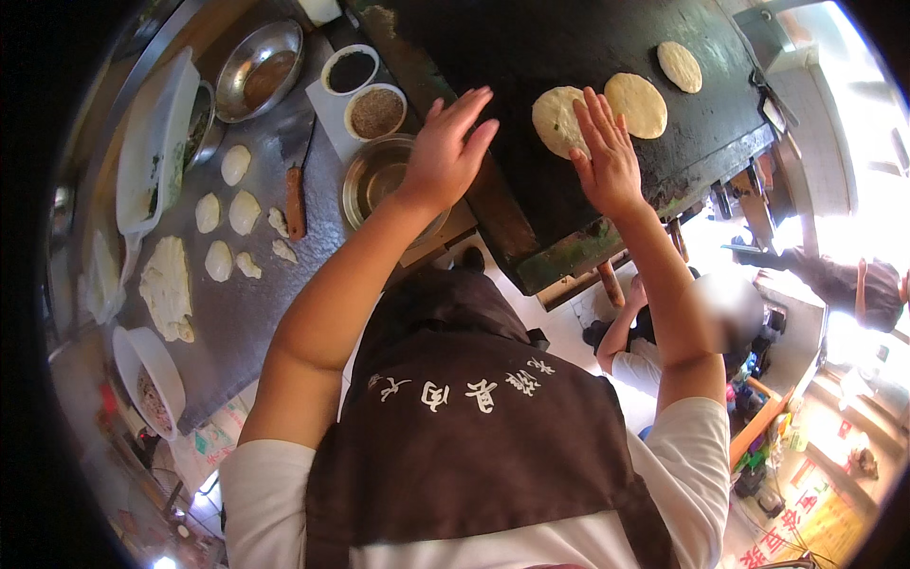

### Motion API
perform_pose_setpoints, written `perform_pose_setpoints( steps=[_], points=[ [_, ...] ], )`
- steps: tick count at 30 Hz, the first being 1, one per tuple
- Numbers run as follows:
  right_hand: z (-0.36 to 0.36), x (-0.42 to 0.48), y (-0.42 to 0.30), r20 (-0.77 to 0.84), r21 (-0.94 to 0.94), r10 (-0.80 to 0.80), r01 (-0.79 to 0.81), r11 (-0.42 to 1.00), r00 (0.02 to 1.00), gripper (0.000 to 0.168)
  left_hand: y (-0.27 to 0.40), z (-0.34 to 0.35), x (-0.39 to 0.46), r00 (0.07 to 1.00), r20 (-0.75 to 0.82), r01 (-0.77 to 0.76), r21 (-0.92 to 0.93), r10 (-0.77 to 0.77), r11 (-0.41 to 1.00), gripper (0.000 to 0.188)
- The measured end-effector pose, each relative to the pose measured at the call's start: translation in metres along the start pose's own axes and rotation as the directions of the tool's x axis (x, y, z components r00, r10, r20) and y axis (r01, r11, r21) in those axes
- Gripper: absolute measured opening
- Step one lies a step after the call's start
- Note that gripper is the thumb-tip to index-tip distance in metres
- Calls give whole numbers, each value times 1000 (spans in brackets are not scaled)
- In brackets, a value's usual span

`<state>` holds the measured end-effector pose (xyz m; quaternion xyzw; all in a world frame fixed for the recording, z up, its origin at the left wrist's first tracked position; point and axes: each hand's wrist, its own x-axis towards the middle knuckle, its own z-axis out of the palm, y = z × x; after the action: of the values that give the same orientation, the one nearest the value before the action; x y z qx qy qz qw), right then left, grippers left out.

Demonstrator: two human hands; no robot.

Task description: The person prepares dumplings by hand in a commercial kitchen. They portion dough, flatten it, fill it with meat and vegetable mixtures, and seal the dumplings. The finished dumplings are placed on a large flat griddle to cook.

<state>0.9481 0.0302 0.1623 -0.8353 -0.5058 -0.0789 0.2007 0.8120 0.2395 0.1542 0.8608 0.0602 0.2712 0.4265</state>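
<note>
My right hand (pixel 608 153) lies with fingers extended over a flat round of dough (pixel 553 121) on a dark griddle (pixel 526 206), covering its right side. Whether the palm presses on it, I cannot tell. A green fleck shows in that round. Just right of it lies a second flat round (pixel 643 107), and farther off a smaller third one (pixel 680 67). My left hand (pixel 455 146) hovers with nothing in it, fingers extended and thumb apart, between a metal bowl (pixel 370 178) and the griddle's left edge.
On the left metal counter (pixel 234 313) are several dough balls (pixel 244 212), a larger dough slab (pixel 167 288) and a wooden-handled blade (pixel 296 203). Bowls of brown seasoning (pixel 375 112) and dark contents (pixel 350 71) stand beside the griddle. Another person (pixel 640 341) is low at the right.
</note>
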Motion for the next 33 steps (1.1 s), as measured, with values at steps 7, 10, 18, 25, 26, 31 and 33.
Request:
perform_pose_setpoints(
  steps=[7,10,18,25,26,31,33],
  points=[
    [23,25,34,248,0,60,-62,998,967,48,-37,-91,-148,855,-393,391,63,-337,918,26],
    [14,3,22,-18,-92,140,-141,986,990,50,-73,-129,-210,701,-655,597,323,-282,734,33],
    [29,25,-85,-23,367,232,-208,907,973,35,-137,-175,-194,711,-563,695,474,-420,540,37],
    [68,55,-242,33,691,-115,61,721,993,29,-126,-192,-173,662,-500,582,-128,-559,803,21],
    [79,59,-254,36,747,-128,58,662,991,29,-117,-188,-177,701,-499,472,-211,-510,856,22],
    [97,73,-307,190,889,65,-200,412,980,26,-53,-173,-170,838,-339,316,-337,-428,887,36],
    [99,71,-305,122,831,52,-130,541,991,22,-37,-172,-160,904,-337,242,-110,-265,964,41]
  ],
)
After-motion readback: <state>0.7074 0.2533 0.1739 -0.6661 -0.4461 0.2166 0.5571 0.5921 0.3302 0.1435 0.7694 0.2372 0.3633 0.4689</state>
